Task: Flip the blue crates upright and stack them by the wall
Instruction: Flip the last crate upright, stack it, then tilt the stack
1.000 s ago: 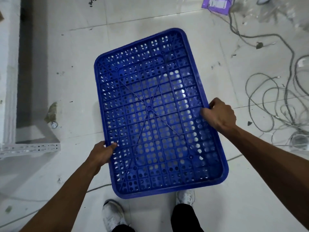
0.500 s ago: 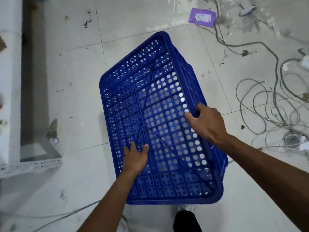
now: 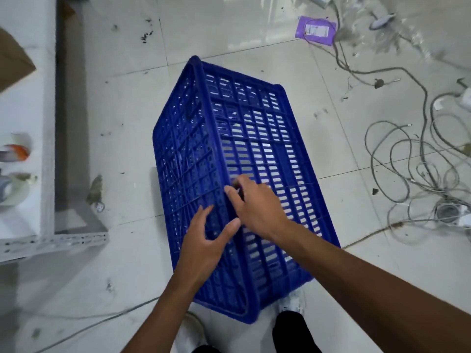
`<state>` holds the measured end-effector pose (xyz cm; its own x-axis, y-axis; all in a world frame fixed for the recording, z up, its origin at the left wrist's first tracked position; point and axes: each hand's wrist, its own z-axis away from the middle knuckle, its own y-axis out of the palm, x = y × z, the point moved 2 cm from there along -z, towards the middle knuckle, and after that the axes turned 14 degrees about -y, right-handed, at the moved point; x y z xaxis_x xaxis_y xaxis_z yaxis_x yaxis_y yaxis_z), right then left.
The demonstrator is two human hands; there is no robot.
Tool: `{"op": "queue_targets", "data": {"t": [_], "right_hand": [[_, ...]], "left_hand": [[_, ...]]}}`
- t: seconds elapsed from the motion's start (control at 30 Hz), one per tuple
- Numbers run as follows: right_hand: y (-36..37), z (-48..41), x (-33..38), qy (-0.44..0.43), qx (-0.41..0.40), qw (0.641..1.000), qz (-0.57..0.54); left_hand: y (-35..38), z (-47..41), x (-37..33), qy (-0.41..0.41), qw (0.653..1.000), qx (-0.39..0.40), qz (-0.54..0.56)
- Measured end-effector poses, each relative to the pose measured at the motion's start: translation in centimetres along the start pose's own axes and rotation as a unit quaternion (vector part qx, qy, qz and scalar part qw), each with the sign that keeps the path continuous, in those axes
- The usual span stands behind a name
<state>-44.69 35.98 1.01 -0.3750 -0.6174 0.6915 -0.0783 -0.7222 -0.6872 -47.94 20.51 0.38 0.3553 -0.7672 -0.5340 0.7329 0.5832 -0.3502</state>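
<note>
One blue perforated crate (image 3: 257, 138) stands tipped on a long side on the tiled floor in front of me. Its grid bottom faces left and a slotted long wall faces up and to the right. My left hand (image 3: 204, 245) lies with spread, straight fingers against the bottom face near the upper ridge. My right hand (image 3: 257, 210) sits over that ridge, with its thumb and bent fingers holding the crate's edge. No other crate is in view.
Tangled grey cables (image 3: 407, 159) cover the floor to the right. A purple packet (image 3: 316, 30) lies far ahead. A white perforated metal frame (image 3: 51, 242) and a white ledge run along the left. My shoes (image 3: 293, 301) are just behind the crate. A thin cable (image 3: 102, 319) crosses the lower left.
The crate has rolled from bottom-up onto its long side, its right edge rising. My left hand moved from the left rim onto the bottom face. My right hand stayed on the rising edge.
</note>
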Motion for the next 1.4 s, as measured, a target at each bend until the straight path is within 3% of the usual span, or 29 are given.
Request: {"op": "queue_targets", "data": {"t": [0.2,0.3,0.43,0.53,0.63,0.73,1.0,1.2,1.4], "right_hand": [[4.0,-1.4,3.4,-0.019,0.132,0.989,-0.068],[3.7,-1.7,2.5,0.001,0.047,0.999,-0.019],[1.9,-1.3,-2.5,0.068,-0.091,0.989,0.095],[1.7,-0.8,-6.7,0.141,-0.06,0.983,0.101],[2.6,-0.3,-9.3,0.217,0.003,0.975,-0.035],[2.8,-0.1,-10.2,0.23,-0.044,0.967,-0.101],[1.8,-0.2,-10.9,0.238,-0.152,0.957,-0.067],[0.8,1.6,-12.1,0.265,-0.194,0.937,-0.12],[-2.3,1.8,-14.2,0.289,-0.226,0.926,-0.088]], "left_hand": [[-4.3,0.4,3.7,0.02,0.995,-0.096,0.008],[-7.1,-0.8,5.5,0.007,0.988,-0.155,-0.008],[-8.8,-2.6,8.8,-0.043,0.986,-0.162,-0.019],[-8.3,-3.6,10.6,-0.06,0.983,-0.173,-0.016],[-7.2,-4.0,11.5,-0.071,0.982,-0.175,-0.009],[-6.6,-4.4,11.4,-0.066,0.982,-0.176,-0.013],[-6.8,-5.8,7.9,-0.04,0.984,-0.167,-0.034],[-6.1,-7.5,4.9,-0.029,0.985,-0.148,-0.083],[-3.8,-8.8,2.0,0.012,0.984,-0.161,-0.069]]}}
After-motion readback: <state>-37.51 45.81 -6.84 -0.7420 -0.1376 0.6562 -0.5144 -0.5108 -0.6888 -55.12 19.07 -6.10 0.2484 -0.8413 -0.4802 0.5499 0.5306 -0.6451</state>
